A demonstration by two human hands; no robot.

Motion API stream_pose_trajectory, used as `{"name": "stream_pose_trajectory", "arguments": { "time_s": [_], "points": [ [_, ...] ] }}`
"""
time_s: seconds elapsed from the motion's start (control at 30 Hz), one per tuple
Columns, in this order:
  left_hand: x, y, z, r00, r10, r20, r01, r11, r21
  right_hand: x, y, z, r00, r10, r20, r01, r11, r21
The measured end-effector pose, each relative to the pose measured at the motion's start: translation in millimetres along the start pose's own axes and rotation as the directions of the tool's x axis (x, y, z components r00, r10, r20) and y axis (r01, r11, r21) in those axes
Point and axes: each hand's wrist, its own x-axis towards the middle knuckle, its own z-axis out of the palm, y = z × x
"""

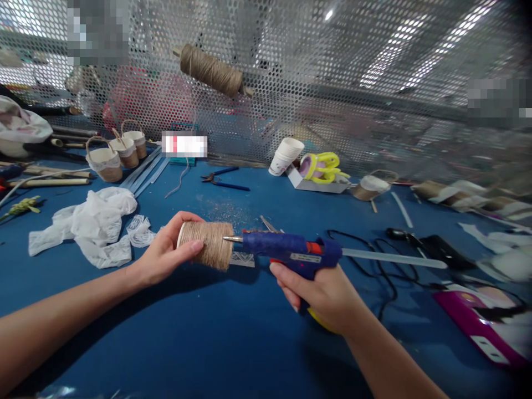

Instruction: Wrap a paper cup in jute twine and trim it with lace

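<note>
My left hand grips a paper cup wrapped in brown twine, held on its side above the blue table. My right hand is closed round the handle of a blue glue gun. The gun's metal nozzle touches the cup's twine-covered side near its base. A clear glue stick juts from the back of the gun. The gun's black cord trails over the table to the right.
White lace scraps lie at left. Three small twine baskets stand at the back left. Blue pliers, stacked paper cups, yellow scissors and a twine spool on the mesh panel sit behind. A magenta box lies right.
</note>
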Motion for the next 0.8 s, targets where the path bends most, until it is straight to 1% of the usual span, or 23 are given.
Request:
{"name": "stream_pose_trajectory", "arguments": {
  "time_s": [0.1, 0.23, 0.33, 0.4, 0.57, 0.8],
  "points": [
    [-1.8, 1.8, 0.2, 0.999, 0.051, 0.015, -0.052, 0.998, 0.031, 1.1, 1.2, -0.4, 0.999, 0.026, -0.021, -0.025, 0.999, 0.028],
    [-3.2, 4.1, 1.4, 0.995, 0.089, 0.051, -0.091, 0.995, 0.03, 5.2, 4.0, -3.1, 1.0, 0.006, -0.013, -0.006, 0.999, 0.04],
    [-3.2, 3.3, 1.0, 0.991, 0.118, 0.062, -0.121, 0.992, 0.041, 6.2, 4.4, -5.5, 0.999, 0.015, -0.052, -0.011, 0.997, 0.07],
    [-2.7, 1.6, -0.2, 0.991, 0.121, 0.056, -0.124, 0.99, 0.06, 5.0, 3.8, -6.9, 0.998, 0.001, -0.067, 0.004, 0.997, 0.075],
    [-0.7, -1.3, -3.3, 0.992, 0.125, 0.03, -0.128, 0.988, 0.089, 2.0, 3.6, -8.1, 0.997, -0.07, -0.017, 0.07, 0.997, 0.042],
    [0.2, -0.1, -3.5, 0.99, 0.134, 0.037, -0.138, 0.983, 0.121, 3.8, 4.2, -7.8, 0.997, -0.066, -0.037, 0.067, 0.997, 0.026]
  ]
}}
